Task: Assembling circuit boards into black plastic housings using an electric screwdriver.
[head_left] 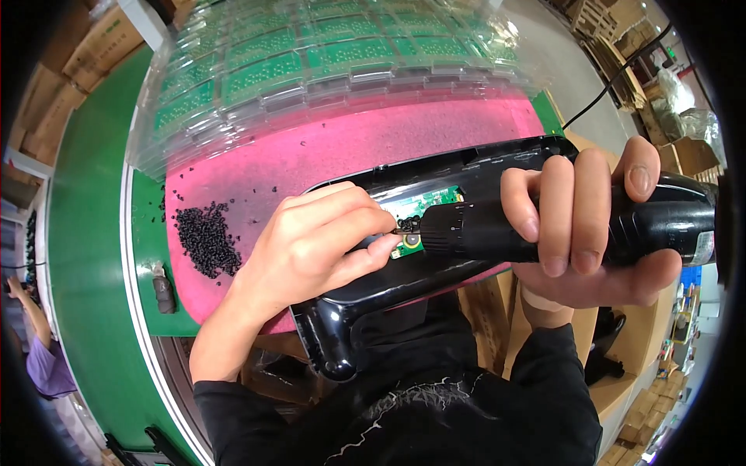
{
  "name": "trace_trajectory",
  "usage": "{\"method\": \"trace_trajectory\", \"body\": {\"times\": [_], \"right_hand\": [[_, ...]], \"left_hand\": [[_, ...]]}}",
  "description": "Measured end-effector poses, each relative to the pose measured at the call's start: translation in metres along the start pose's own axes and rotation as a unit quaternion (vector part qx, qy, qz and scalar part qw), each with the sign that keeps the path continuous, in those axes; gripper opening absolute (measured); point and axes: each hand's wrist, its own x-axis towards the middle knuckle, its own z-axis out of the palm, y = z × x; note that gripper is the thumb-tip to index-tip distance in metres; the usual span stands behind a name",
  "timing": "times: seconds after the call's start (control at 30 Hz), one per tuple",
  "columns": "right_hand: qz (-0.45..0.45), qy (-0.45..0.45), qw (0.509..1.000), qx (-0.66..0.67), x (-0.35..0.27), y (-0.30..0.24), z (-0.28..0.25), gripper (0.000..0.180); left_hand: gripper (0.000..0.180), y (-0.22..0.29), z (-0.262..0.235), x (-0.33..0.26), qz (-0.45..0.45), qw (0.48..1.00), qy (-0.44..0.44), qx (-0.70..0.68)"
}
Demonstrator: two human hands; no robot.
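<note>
My right hand [579, 221] is wrapped around a thick black electric screwdriver [486, 231] lying almost level, its nose pointing left. At that nose, my left hand [318, 241] is closed in a pinch by the thin bit; whatever sits between the fingertips is too small and covered to make out. Below both hands lies a glossy black plastic housing [404, 279] with a green circuit board [439, 202] in it. A few small black pieces [408, 224] rest on the board beside the bit. My left hand and the screwdriver hide part of the board.
A pile of small black screws [206, 241] lies on the pink mat [311, 144]. Behind stand stacked clear plastic trays [342, 74] of green boards. A small dark bottle [164, 292] stands left of the mat. Cardboard boxes [101, 50] and another person [47, 357] appear farther left.
</note>
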Motion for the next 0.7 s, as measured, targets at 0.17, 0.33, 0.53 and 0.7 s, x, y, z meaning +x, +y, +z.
{"method": "trace_trajectory", "body": {"times": [0.17,0.33,0.53,0.7], "right_hand": [[0.001,-0.022,1.0,-0.004,-0.002,0.002,-0.006,0.044],[0.027,-0.03,0.999,-0.013,-0.008,0.007,-0.006,0.047],[0.042,0.009,0.999,0.008,-0.014,0.007,-0.007,0.049],[0.04,0.068,0.991,-0.106,-0.019,-0.009,-0.014,0.048]], "left_hand": [[0.024,0.008,0.002,0.004,-0.098,0.993,-0.016,-0.06],[0.024,0.008,0.003,-0.001,-0.1,0.99,-0.057,-0.08],[0.02,0.009,0.006,0.002,-0.063,0.996,-0.052,0.02],[0.01,0.005,0.002,0.001,-0.136,0.989,0.033,0.057]]}}
